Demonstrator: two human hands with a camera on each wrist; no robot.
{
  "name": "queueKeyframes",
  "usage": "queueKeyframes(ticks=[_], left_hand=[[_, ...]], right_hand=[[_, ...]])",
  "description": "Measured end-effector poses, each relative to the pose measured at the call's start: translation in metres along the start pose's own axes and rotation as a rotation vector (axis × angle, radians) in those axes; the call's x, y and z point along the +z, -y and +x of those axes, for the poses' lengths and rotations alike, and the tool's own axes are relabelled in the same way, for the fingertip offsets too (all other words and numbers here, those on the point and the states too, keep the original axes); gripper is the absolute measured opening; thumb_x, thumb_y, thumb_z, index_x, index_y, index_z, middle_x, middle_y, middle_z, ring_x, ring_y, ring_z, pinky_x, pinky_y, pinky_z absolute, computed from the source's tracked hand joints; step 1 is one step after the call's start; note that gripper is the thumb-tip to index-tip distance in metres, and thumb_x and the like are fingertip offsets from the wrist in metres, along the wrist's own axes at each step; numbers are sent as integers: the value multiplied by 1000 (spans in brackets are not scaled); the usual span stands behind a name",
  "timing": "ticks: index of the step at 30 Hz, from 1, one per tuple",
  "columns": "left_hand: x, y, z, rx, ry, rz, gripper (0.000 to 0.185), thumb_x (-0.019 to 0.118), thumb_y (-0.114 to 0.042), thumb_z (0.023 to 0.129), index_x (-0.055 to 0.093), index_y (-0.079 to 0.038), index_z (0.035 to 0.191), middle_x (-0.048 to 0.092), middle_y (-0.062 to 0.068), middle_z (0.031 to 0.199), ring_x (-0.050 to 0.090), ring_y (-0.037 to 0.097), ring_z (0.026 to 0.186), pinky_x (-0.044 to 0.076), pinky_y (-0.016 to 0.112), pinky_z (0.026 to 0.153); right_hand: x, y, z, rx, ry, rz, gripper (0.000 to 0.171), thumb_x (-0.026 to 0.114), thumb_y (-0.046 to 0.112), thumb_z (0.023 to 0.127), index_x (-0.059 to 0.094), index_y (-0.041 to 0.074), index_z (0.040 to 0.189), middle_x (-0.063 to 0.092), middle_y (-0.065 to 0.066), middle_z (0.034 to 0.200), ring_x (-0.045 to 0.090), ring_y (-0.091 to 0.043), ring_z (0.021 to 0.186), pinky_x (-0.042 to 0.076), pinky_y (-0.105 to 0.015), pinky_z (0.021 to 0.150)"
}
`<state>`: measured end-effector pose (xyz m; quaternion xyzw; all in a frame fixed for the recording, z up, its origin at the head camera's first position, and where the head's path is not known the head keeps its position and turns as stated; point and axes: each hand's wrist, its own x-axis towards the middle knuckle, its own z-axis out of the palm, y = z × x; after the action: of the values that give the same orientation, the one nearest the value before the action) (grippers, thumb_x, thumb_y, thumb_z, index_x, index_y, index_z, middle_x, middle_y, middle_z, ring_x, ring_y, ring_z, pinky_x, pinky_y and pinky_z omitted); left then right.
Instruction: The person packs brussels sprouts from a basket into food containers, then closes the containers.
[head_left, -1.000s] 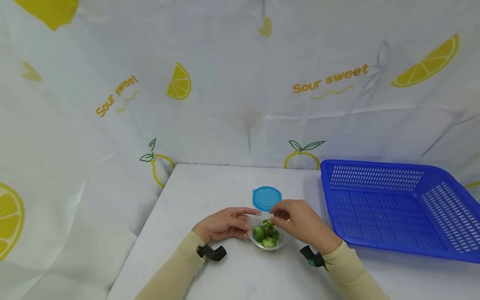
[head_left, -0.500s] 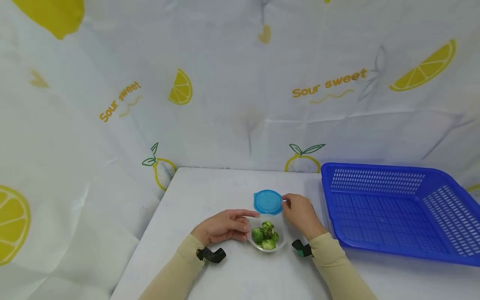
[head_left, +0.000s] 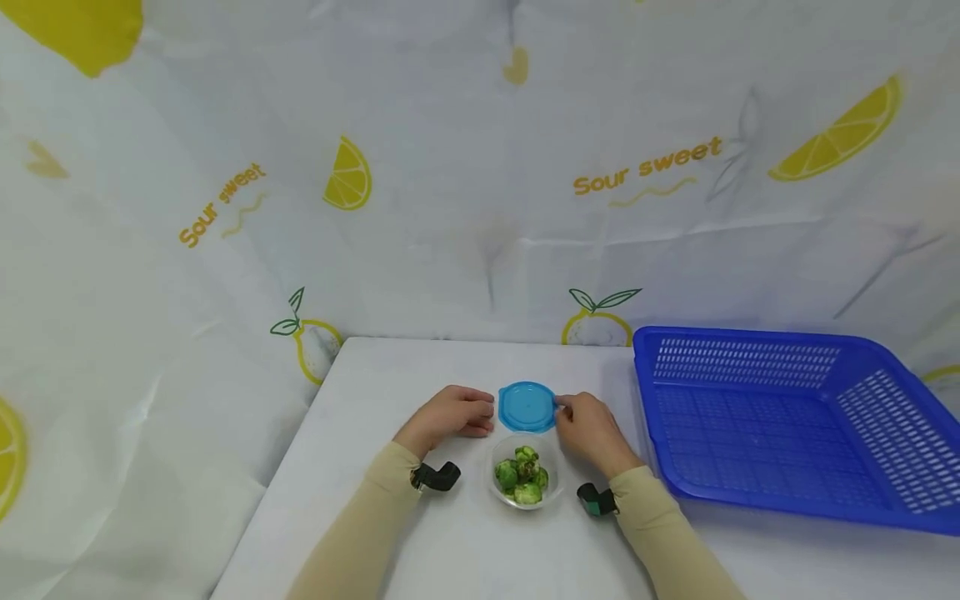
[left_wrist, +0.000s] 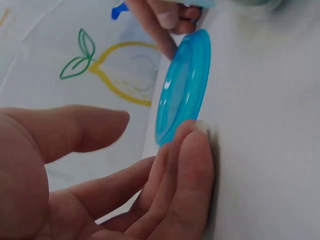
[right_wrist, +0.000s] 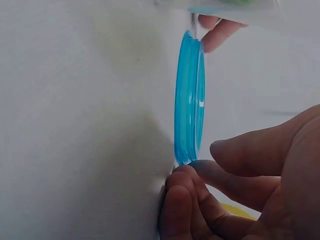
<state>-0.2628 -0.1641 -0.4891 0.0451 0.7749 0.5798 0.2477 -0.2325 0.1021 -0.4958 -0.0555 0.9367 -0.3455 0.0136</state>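
A round blue plastic lid (head_left: 527, 407) lies flat on the white table between both hands. To its left is my left hand (head_left: 453, 412), fingers bent and fingertips close to the lid's edge; the left wrist view shows the thumb raised apart from them. My right hand (head_left: 592, 425) has its fingertips at the lid's right edge. In the right wrist view the right thumb (right_wrist: 235, 152) stands away from the lid (right_wrist: 187, 100). A clear plastic bowl (head_left: 555, 468) sits just in front of the lid, holding several Brussels sprouts (head_left: 528, 493).
A large blue plastic basket (head_left: 757, 496) with mesh walls stands on the right side of the table (head_left: 420, 362). Behind the table hangs a white sheet (head_left: 450, 250) printed with lemons.
My right hand has moved from over the bowl to the lid's right edge. My left hand has let go of the bowl's side and shifted up beside the lid's left edge.
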Motion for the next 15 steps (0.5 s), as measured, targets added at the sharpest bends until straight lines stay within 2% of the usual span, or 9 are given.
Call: queueKeyframes(ticks=[3,5,8,9,10,12,13,15], left_hand=[[9,-2,2,-10,-39,16,44,66,-18,105,66,1,145,79,15,111,76,13,92,68,28,85],[14,-3,3,-5,-58,17,44,66,-17,104,66,2,144,79,15,111,76,13,91,68,27,84],[18,-4,4,-16,-67,-17,44,67,-16,104,66,2,144,77,15,115,76,13,94,68,29,87],[19,-5,3,-26,-67,-40,44,67,-16,104,66,2,145,77,16,118,76,14,95,68,29,89],[20,-6,3,-38,-64,-76,45,67,-15,104,65,2,145,76,17,122,76,14,97,68,30,91],[20,-7,3,-57,-61,-179,44,66,-13,105,64,4,146,72,20,132,76,16,100,67,33,97],[19,-7,3,-60,-62,-234,44,66,-11,105,63,5,146,69,22,138,76,17,103,66,34,99],[18,-9,2,-59,-64,-326,43,65,-8,106,62,8,145,64,26,146,76,19,106,64,36,104]], right_hand=[[1,-1,-1,6,8,27,39,55,5,102,71,-6,136,61,-6,76,50,-17,68,41,-29,61],[1,-1,-1,14,13,42,41,54,6,102,70,-5,138,64,-10,81,49,-18,68,40,-29,61],[0,-2,-1,15,18,47,41,52,5,102,71,-4,138,75,-21,103,49,-19,68,40,-29,61],[0,-2,-1,19,16,49,41,52,5,102,72,-4,137,77,-22,111,48,-19,67,40,-29,60],[-1,-2,-1,28,17,52,41,52,6,102,72,-3,136,77,-24,112,47,-18,65,39,-28,59],[-2,-2,-2,45,14,66,40,52,6,102,74,-2,135,77,-24,108,45,-17,60,39,-28,56],[-3,-1,-2,58,14,80,41,52,7,102,74,-1,135,76,-22,100,44,-17,59,39,-28,55],[-4,0,-4,76,7,99,41,52,10,102,74,0,135,75,-20,96,48,-17,60,41,-28,55]])
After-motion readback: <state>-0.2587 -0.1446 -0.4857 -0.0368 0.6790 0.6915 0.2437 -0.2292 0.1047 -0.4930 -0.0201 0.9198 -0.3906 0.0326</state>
